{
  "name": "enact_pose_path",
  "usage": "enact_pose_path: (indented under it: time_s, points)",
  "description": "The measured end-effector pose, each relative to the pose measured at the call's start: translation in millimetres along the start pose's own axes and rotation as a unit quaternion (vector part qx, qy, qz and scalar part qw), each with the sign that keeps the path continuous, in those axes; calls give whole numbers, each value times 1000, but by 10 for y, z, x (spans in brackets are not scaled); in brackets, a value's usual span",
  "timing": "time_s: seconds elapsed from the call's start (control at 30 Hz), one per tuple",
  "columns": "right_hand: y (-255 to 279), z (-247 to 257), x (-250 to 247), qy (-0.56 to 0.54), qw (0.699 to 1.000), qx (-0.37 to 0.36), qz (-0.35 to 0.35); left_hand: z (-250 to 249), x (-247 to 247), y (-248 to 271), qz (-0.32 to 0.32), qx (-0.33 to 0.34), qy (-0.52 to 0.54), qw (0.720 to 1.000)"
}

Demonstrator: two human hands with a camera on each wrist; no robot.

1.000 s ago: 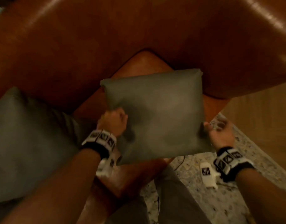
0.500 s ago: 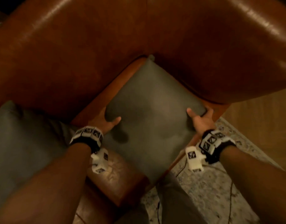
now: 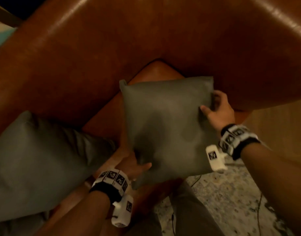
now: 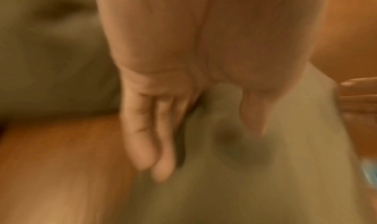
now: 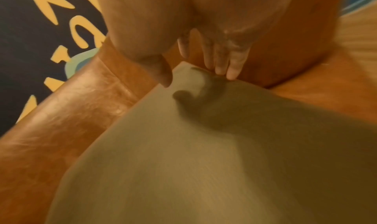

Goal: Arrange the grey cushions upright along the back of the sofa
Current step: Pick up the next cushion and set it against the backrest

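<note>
A square grey cushion (image 3: 168,125) stands tilted over the brown leather sofa seat (image 3: 156,72), in the corner below the backrest (image 3: 129,40). My left hand (image 3: 139,165) pinches its lower left corner, thumb on the front and fingers (image 4: 146,130) behind. My right hand (image 3: 209,103) grips the upper right edge, with the thumb on the front face and the fingers (image 5: 224,63) curled over the edge. A second grey cushion (image 3: 35,164) leans on the backrest at the left. Both wrist views are blurred and filled by the held cushion (image 5: 204,147).
The sofa's right arm (image 3: 248,65) curves round just behind the cushion. My legs in grey trousers (image 3: 188,212) stand at the seat's front edge. A speckled rug (image 3: 231,201) with a thin cable (image 3: 258,210) lies below, wooden floor (image 3: 282,125) at the right.
Half a second ago the cushion lay flat in the sofa corner between my hands. It is now raised and tilted; my left hand has moved to its lower corner, my right hand up its edge.
</note>
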State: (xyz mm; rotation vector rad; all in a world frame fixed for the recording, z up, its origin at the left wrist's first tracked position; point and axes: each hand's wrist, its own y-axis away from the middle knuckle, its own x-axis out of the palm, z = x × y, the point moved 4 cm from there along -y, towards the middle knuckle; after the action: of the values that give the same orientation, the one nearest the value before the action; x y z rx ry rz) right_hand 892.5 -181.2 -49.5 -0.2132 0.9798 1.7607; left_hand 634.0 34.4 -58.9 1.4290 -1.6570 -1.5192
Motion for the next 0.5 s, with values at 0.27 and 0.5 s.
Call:
enact_pose_path:
  time_s: [0.27,0.5]
  points:
    - [1108,-1563,140,-59,937,342,24,-1210,-1271,-394,-310,145,-176,923]
    - [836,-1356,184,-199,933,300,-7,-1059,-1463,-709,-152,49,-137,978]
